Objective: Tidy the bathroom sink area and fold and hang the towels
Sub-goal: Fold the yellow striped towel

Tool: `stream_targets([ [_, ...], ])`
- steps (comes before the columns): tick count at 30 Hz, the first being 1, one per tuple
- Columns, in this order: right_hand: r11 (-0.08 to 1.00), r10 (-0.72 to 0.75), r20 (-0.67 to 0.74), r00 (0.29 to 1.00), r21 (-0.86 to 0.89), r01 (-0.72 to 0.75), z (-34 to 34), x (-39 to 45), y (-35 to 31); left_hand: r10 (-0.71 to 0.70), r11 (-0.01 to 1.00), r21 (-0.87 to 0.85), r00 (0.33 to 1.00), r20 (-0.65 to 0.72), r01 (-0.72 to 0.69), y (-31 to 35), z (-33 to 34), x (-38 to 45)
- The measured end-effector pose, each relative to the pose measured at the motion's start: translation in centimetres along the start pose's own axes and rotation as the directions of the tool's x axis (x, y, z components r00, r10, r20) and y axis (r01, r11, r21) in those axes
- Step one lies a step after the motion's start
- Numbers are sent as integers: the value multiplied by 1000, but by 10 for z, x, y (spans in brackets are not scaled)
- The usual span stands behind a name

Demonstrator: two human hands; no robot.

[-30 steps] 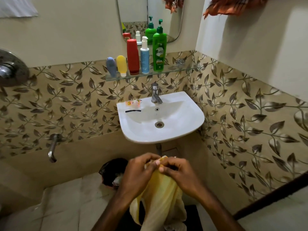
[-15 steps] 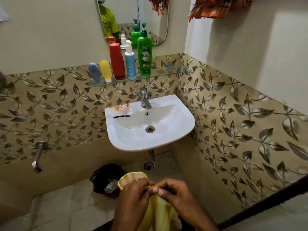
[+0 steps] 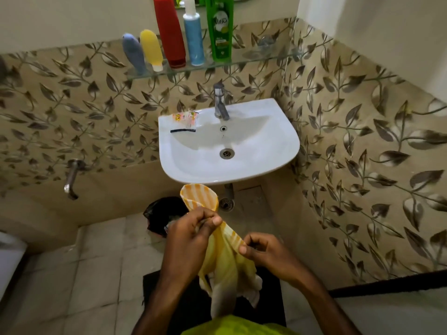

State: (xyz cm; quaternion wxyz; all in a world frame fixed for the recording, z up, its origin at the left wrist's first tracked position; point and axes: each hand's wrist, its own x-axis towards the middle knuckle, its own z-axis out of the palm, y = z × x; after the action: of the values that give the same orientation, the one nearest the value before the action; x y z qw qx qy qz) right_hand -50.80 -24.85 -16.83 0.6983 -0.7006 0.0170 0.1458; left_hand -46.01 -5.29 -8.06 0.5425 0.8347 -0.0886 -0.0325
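A yellow and white striped towel [image 3: 223, 259] hangs bunched in front of me, below the white sink [image 3: 273, 151]. My left hand [image 3: 193, 235] pinches its upper edge, and a curled corner of the cloth stands up above the fingers. My right hand [image 3: 263, 250] pinches the same edge a little lower and to the right. The rest of the towel droops between my forearms. On the sink's back left rim lie small orange sachets [image 3: 185, 117] and a thin black strip [image 3: 182, 130].
A glass shelf [image 3: 261, 59] above the tap [image 3: 220, 102] carries several bottles, among them a red one [image 3: 170, 32] and a green one [image 3: 221, 27]. A bin with a black liner [image 3: 160, 215] stands on the floor under the sink. A dark mat [image 3: 154, 286] lies at my feet.
The view has dropped lower, cutting off the mirror. My hands have moved apart along the towel's edge, the right one sliding down and right, and the curled corner now stands higher.
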Motion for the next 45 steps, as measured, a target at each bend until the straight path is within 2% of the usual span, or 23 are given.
stream_targets([
  [5, 997, -71, -66, 995, 32, 73, -18, 10, 9, -83, 996, -26, 995, -61, 81, -4, 8, 6],
  [9, 990, -134, -100, 986, 35, 138, -24, 18, 6, -106, 994, 16, 987, -121, 108, -11, 10, 11],
  [13, 988, -155, -68, 985, 12, 157, -25, 23, -2, -82, 976, 195, 990, -111, 102, -16, 14, 15],
  [15, 988, -157, -47, 986, -5, 157, -22, 27, -6, -55, 972, 226, 998, -35, 61, -14, 18, 15],
  [19, 979, -197, -32, 980, -47, 196, -17, 36, -15, 2, 976, 211, 973, 230, -52, -18, 28, 15],
  [24, 982, -186, 15, 982, -40, 187, -19, 37, -18, -55, 976, 218, 951, 305, -13, -25, 21, 22],
  [30, 991, -131, 76, 988, 29, 129, -23, 35, -5, 9, 974, 221, 976, 216, -58, -20, 22, 17],
  [35, 999, -11, 159, 987, -37, 17, -32, 31, 16, 5, 983, 181, 990, 142, -31, -17, 21, 12],
  [39, 996, 44, 95, 994, -77, -37, -38, 32, 34, -28, 991, 130, 998, 63, 20, -14, 11, 11],
  [45, 1000, -31, -38, 999, -1, 31, -36, 31, 39, -101, 970, 223, 995, -13, 101, -27, 2, 13],
])
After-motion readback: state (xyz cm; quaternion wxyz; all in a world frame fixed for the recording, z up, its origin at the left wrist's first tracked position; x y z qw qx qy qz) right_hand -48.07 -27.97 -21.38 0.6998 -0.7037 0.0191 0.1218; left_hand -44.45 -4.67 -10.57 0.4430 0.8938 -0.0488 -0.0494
